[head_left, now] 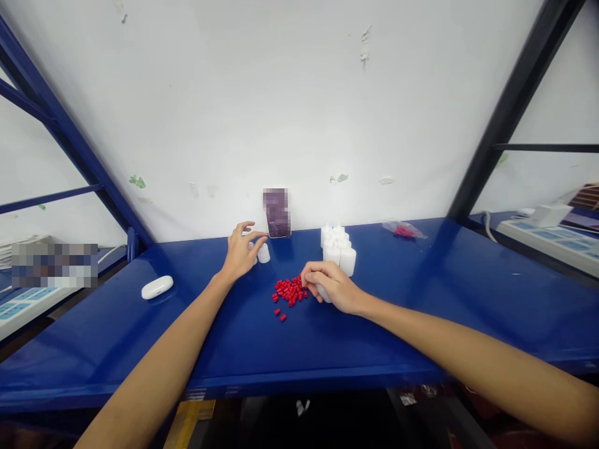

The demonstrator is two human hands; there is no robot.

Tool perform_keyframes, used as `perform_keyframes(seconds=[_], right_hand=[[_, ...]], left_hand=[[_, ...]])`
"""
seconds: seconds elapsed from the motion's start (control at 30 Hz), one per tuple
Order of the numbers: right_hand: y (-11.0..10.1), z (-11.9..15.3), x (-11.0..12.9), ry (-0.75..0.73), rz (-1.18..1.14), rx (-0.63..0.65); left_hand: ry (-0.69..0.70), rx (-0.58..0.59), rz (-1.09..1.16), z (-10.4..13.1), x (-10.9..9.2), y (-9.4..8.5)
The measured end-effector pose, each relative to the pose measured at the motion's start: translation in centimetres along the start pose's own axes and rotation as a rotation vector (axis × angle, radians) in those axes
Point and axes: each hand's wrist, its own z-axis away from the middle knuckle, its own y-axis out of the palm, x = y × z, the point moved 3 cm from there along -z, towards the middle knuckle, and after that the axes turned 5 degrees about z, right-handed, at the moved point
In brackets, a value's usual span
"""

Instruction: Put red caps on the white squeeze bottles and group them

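Note:
Several small red caps [291,291] lie in a loose pile on the blue table [253,349]. At the pile's right edge my right hand [331,285] is closed around a white bottle [324,293], mostly hidden by the fingers. My left hand [243,251] is up at the left, its fingers apart, beside a small white bottle [264,253]; another white piece shows partly behind the fingers. Beyond my right hand stands a group of several white bottles [347,260], close together.
A phone [278,215] leans against the wall behind the bottles. A white oval case [158,287] lies at the left, and a clear bag with red pieces [405,231] at the back right. Blue and black shelf posts flank the table.

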Motion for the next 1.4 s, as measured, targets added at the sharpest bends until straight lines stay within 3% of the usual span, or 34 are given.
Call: perform_keyframes(seconds=[0.2, 0.3, 0.4, 0.5, 0.67, 0.73, 0.8, 1.07, 1.23, 1.3, 1.4], right_hand=[[-0.1, 0.0, -0.1, 0.012, 0.017, 0.008], [-0.1, 0.0, -0.2, 0.007, 0.005, 0.021], [0.0, 0.1, -0.2, -0.017, -0.012, 0.062], [0.3, 0.3, 0.2, -0.043, 0.017, 0.115], [0.6, 0.8, 0.7, -0.027, 0.090, 0.164], [0.6, 0.9, 0.8, -0.030, 0.123, 0.177], [0.6, 1.0, 0.9, -0.057, 0.159, 0.193], [1.1, 1.5, 1.2, -0.199, 0.282, 0.300], [1.1, 1.5, 1.2, -0.278, 0.332, 0.280], [1.0, 1.5, 1.1, -0.278, 0.315, 0.244], [0.8, 1.3, 0.8, -0.205, 0.258, 0.133]], left_hand=[[-0.001, -0.056, 0.014, -0.2, -0.3, -0.7], [0.048, -0.134, -0.013, -0.4, -2.1, -2.0], [0.057, -0.067, -0.044, -0.6, -4.7, -3.1], [-0.002, 0.182, 0.010, -0.6, -6.9, -3.9], [-0.172, 0.880, 0.213, 0.9, -8.0, -3.9], [-0.254, 1.046, 0.267, 1.5, -7.8, -3.8], [-0.284, 1.125, 0.295, 1.9, -7.7, -3.7], [-0.226, 1.157, 0.259, 2.2, -7.4, -2.6], [-0.228, 1.165, 0.285, 2.3, -7.5, -2.5], [-0.212, 1.114, 0.294, 2.0, -7.8, -2.8], [-0.111, 0.915, 0.330, 1.3, -8.9, -3.4]])
